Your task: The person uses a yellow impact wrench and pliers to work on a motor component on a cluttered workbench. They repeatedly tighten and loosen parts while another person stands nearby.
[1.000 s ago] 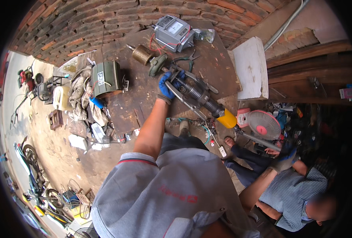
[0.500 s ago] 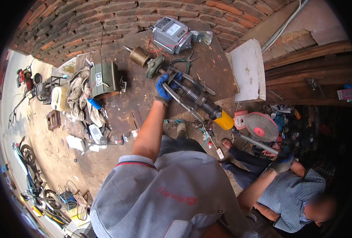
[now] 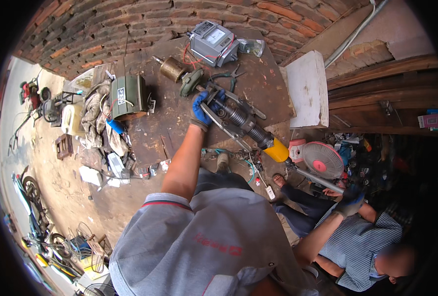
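Observation:
A hydraulic puller (image 3: 248, 129) with steel arms and a yellow body slants across the table's front edge. My left hand (image 3: 206, 107), in a blue and grey glove, is closed around the arms at its far end. Against these jaws is a motor's green end cover (image 3: 192, 83), on the same shaft as a brass-coloured rotor (image 3: 171, 70). My right hand (image 3: 351, 201), gloved too, grips the puller's long metal handle (image 3: 320, 180) at the lower right. Part of its fingers is lost in shadow.
Pliers (image 3: 232, 79) and a grey meter (image 3: 214, 42) with red leads lie behind the puller. A green motor housing (image 3: 128, 98) stands left on the brown table (image 3: 164, 116). Beyond the right edge are a pink fan (image 3: 321, 159) and a seated person (image 3: 359, 246) close to my right hand.
The whole view has shifted slightly. Both hands keep their hold on the puller, and the rotor and end cover show no clear movement.

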Motion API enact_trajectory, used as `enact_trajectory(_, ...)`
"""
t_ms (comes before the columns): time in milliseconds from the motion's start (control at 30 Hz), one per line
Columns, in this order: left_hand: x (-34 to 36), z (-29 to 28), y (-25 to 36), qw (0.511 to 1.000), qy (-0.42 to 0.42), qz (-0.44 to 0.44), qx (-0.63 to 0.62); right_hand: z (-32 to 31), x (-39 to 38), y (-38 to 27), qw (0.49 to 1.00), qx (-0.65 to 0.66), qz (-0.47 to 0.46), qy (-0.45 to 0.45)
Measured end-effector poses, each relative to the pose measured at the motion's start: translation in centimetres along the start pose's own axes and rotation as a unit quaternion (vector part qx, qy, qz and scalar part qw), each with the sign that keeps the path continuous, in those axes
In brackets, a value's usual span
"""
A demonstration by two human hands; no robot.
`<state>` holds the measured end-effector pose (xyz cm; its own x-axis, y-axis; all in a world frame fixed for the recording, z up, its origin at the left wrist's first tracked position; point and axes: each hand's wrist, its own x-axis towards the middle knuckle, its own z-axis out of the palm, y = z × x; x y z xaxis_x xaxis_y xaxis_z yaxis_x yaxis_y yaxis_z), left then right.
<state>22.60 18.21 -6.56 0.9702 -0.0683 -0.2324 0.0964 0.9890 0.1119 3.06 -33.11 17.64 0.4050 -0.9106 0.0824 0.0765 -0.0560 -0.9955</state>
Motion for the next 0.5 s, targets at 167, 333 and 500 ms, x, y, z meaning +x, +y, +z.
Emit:
enact_trajectory(167, 0.1, -0.6, 0.2, 0.998, -0.042, -0.029, -0.033, 5.8, -9.0, -5.5, 0.928, -0.163, -0.244, -0.231)
enact_trajectory(333, 0.3, -0.4, 0.2, 0.998, -0.044, -0.023, -0.032, -8.0, 2.9, -0.7, 0.967, -0.151, -0.025, -0.204)
enact_trajectory(500, 0.2, 0.2, 0.1, 0.999, -0.020, -0.003, -0.025, -4.9, 3.6, 3.0, 0.996, -0.049, -0.041, -0.059)
